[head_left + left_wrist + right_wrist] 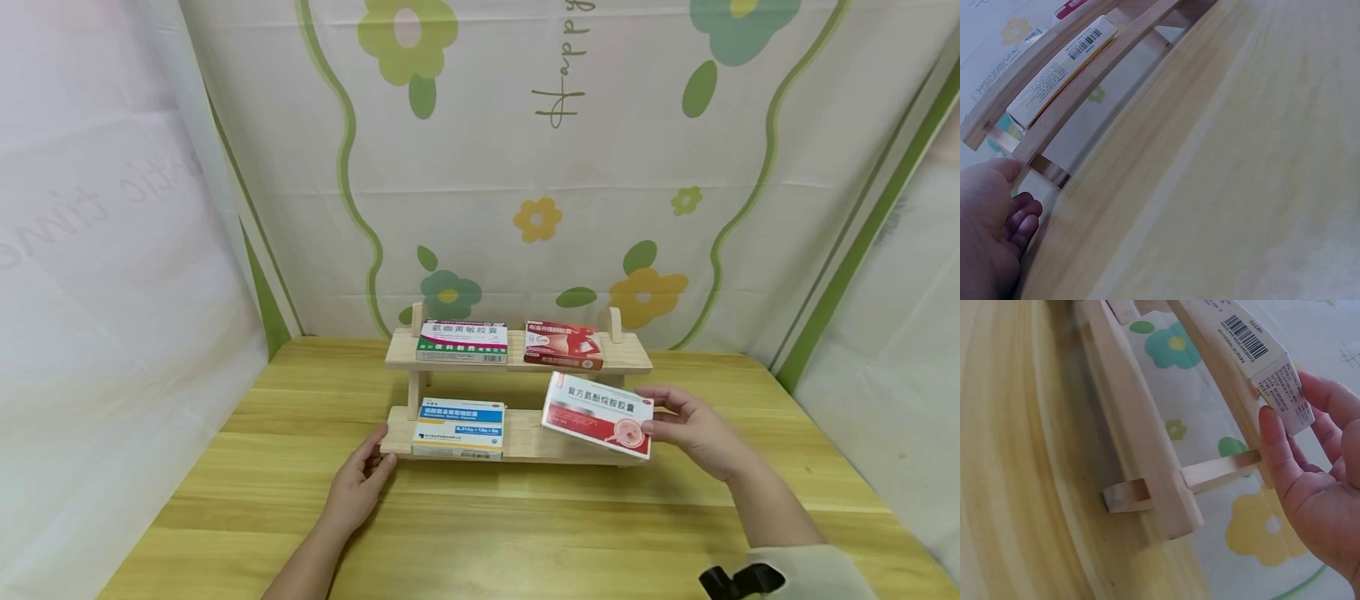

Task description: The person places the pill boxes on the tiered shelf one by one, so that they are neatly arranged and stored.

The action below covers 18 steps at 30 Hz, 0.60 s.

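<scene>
A two-tier wooden display rack (pixel 521 437) stands on the table. My left hand (pixel 360 485) grips the left end of its lower tier, thumb on the board and other fingers curled below, as the left wrist view shows. My right hand (pixel 701 437) pinches a red-and-white medicine box (pixel 597 415) by its right end. This box is tilted and held over the right part of the lower tier; in the right wrist view its white end (pixel 1285 394) sits between thumb and fingers. A blue-and-white medicine box (pixel 459 429) lies on the lower tier's left side.
On the upper tier lie a white, green and pink medicine box (pixel 462 342) at left and a red medicine box (pixel 562 344) at right. The wood-grain table (pixel 480 533) extends around the rack. A flower-printed cloth (pixel 480 167) hangs behind, with more cloth at both sides.
</scene>
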Available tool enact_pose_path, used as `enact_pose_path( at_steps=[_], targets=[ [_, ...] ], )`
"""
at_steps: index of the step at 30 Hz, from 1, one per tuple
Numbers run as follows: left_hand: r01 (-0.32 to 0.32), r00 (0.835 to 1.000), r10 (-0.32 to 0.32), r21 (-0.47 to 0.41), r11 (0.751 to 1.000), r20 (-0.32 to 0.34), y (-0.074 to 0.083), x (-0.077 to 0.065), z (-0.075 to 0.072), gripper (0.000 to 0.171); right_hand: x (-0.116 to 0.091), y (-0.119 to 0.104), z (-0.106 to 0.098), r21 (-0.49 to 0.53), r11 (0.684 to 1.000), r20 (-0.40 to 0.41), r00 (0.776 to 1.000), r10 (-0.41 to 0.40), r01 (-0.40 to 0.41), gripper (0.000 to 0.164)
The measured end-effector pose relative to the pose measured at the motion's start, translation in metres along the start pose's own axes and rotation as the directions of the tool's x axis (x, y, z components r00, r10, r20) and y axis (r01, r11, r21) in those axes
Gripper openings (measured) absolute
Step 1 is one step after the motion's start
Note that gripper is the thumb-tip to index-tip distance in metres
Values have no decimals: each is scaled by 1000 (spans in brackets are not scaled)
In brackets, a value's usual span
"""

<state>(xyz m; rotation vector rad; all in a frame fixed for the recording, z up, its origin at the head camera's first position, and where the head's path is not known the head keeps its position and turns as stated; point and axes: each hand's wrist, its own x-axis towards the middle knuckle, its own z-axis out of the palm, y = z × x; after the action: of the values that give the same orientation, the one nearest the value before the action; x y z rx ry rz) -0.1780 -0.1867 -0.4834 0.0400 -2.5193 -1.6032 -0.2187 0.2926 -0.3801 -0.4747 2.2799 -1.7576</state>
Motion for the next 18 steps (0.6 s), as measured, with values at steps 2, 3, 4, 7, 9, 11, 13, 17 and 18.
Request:
enact_pose_path(
  at_steps=[2, 3, 4, 7, 9, 11, 13, 17, 18],
  targets=[
    [-5, 1000, 5, -4, 1000, -5, 0, 0, 0, 50, 4, 4, 3, -14, 1000, 12, 1000, 27, -27, 44],
    [-7, 1000, 7, -6, 1000, -7, 0, 1, 0, 50, 6, 6, 4, -23, 999, 22, 999, 38, -38, 46],
    [-9, 1000, 9, -7, 1000, -8, 1, 1, 1, 50, 8, 8, 6, -31, 999, 30, 998, 46, -45, 49],
    [-10, 1000, 10, -11, 1000, -10, 1, 1, 1, 50, 13, 13, 10, -41, 998, 50, 997, 58, -56, 55],
    [-6, 1000, 6, -4, 1000, -10, 1, 1, 1, 50, 16, 16, 13, -42, 998, 71, 996, 51, -48, 56],
    [-2, 1000, 2, -2, 1000, -12, 1, 0, 1, 50, 20, 19, 15, -44, 998, 80, 996, 50, -46, 56],
    [5, 1000, -5, -4, 1000, -12, 1, 1, 1, 50, 23, 21, 17, -47, 998, 89, 995, 50, -46, 56],
    [11, 1000, -12, -13, 1000, -26, 1, 1, 2, 49, 28, 23, 21, -37, 996, 107, 991, 81, -78, 60],
    [13, 999, -14, -14, 1000, -29, 1, 1, 2, 49, 29, 23, 22, -37, 996, 111, 990, 89, -86, 61]
  ],
)
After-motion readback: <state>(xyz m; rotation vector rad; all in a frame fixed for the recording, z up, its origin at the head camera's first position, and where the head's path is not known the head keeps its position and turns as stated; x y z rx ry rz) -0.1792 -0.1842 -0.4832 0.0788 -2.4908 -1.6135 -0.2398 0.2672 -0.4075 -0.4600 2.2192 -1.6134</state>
